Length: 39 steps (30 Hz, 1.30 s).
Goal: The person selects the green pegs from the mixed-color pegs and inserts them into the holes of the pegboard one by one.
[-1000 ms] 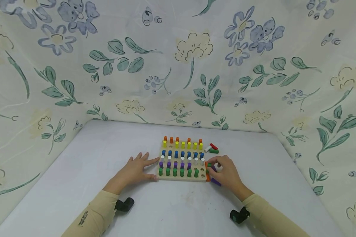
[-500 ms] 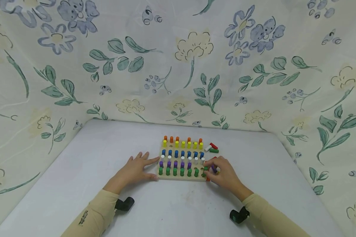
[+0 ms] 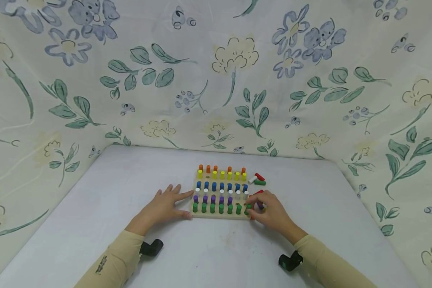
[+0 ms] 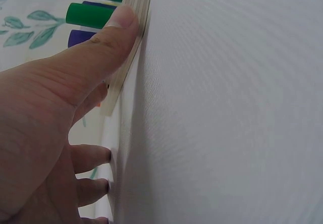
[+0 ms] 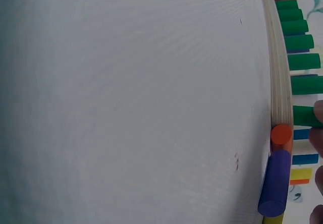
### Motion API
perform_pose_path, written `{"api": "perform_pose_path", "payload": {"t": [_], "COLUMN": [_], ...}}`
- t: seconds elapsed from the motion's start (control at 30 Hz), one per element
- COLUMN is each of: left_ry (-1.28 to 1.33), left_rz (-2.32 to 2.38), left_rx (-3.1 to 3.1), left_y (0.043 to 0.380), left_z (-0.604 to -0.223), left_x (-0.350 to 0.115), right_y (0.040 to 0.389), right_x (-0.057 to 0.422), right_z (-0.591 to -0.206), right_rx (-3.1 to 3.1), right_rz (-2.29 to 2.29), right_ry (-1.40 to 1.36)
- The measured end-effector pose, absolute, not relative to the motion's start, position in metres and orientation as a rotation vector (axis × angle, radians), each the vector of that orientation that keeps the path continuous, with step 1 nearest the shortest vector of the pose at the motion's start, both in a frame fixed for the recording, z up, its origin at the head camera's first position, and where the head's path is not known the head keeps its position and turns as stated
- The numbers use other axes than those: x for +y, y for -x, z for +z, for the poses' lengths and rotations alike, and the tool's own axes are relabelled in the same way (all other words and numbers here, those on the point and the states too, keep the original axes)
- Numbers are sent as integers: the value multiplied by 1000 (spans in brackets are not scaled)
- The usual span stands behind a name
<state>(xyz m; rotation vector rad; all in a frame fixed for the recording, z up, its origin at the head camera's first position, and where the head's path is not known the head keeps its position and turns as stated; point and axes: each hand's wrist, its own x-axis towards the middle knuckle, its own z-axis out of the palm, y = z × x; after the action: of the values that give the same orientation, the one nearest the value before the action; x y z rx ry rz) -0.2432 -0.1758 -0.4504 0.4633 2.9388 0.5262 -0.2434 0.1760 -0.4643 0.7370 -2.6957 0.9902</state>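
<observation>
A wooden pegboard point(image 3: 219, 217) lies on the table, filled with rows of orange, yellow, blue, white, purple and green pegs. My left hand point(image 3: 162, 206) rests at its left side, fingers spread; in the left wrist view, the thumb point(image 4: 113, 35) lies against the board's edge beside the green pegs. At the front right corner, my right hand point(image 3: 271, 210) pinches a green peg point(image 5: 304, 116), which stands upright at the end of the front green row. The right fingertips partly cover that peg.
Just off the board's right side lie loose pegs, among them an orange peg point(image 5: 281, 134) and a purple peg point(image 5: 275, 183). Farther back are a red peg point(image 3: 259, 177), a white peg point(image 3: 252, 180) and a green peg point(image 3: 260, 183). A floral cloth point(image 3: 216, 88) hangs behind the table.
My right hand has moved slightly left with the green peg, from beside the board to its front right corner, and the peg now stands upright there. My left hand has stayed put.
</observation>
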Motion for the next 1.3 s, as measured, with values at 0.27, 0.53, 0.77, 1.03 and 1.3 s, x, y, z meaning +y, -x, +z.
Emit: {"api": "perform_pose_path", "payload": {"t": [0.27, 0.53, 0.77, 1.03, 1.3], "left_ry": [-466, -465, -467, -471, -472], "left_rz": [538, 548, 551, 550, 541], "left_rx": [2936, 2931, 2929, 2929, 2929], "left_y": [243, 243, 243, 243, 243], "left_z": [-451, -450, -450, -449, -449], "left_x": [-176, -176, -176, -176, -177], "right_y": [242, 241, 241, 246, 252], "right_x": [174, 174, 177, 180, 184], "right_z": [-463, -464, -462, -460, -460], "right_rx": [-2773, -2782, -2731, -2740, -2773], "right_rz": [956, 953, 1008, 943, 898], "right_ry": [-757, -717, -635, -530, -490]}}
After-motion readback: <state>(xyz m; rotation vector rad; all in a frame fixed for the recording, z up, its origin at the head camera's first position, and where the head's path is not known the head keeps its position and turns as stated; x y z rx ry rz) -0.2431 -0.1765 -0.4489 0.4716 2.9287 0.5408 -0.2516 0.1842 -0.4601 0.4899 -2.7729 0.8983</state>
